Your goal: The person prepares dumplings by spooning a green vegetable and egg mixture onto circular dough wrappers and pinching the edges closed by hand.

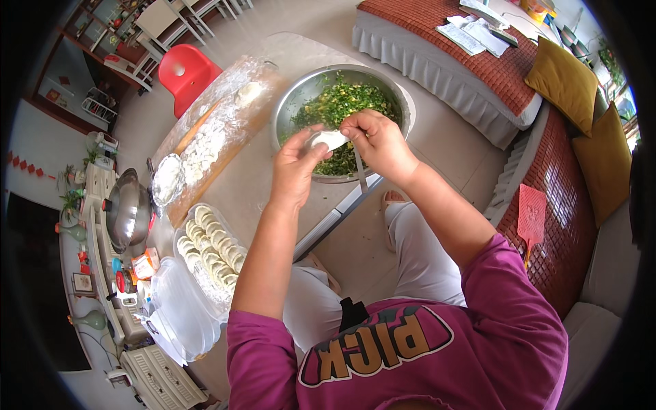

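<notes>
A white dumpling is pinched between my two hands above the near part of a large steel bowl. My left hand cradles its left side with thumb and fingers. At its right end, the fingertips of my right hand press the dough. Chopped green filling with yellow bits lies in the bowl. A flat metal utensil handle slants down below my right hand across the bowl's rim; whether that hand also grips it, I cannot tell. Rows of folded dumplings fill a plastic tray at left.
Left of the bowl, a floured wooden board bears a rolling pin, small dough pieces and a dough lump. A flour bowl, a steel pan and clear plastic lids are farther left. A red stool stands beyond.
</notes>
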